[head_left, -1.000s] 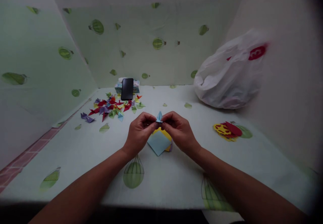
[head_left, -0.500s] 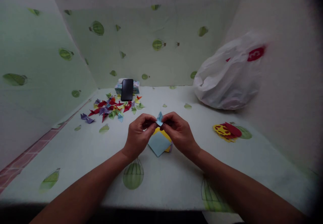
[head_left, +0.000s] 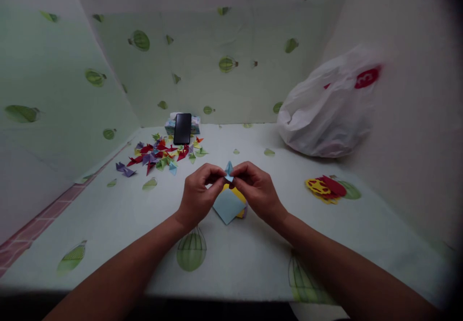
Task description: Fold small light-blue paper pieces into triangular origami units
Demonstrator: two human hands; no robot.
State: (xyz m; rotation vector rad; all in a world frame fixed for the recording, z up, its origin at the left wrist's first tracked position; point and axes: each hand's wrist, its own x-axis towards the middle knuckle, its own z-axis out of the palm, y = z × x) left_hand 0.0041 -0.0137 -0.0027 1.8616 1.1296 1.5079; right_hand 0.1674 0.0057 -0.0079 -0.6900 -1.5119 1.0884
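My left hand [head_left: 199,190] and my right hand [head_left: 256,188] meet at the middle of the table, both pinching a small folded light-blue paper piece [head_left: 229,170] between fingertips. Its pointed tip sticks up above my fingers. Just below my hands lies a small stack of square paper sheets [head_left: 228,205], a light-blue sheet on top with yellow and purple edges showing under it.
A pile of small folded paper pieces in several colours [head_left: 159,154] lies at the back left, in front of a black phone [head_left: 182,128] propped on a tissue pack. A white plastic bag [head_left: 327,111] leans at the back right. Red and yellow paper cut-outs [head_left: 324,187] lie at the right.
My hands have shifted only slightly; the blue piece's tip has turned a little between my fingers.
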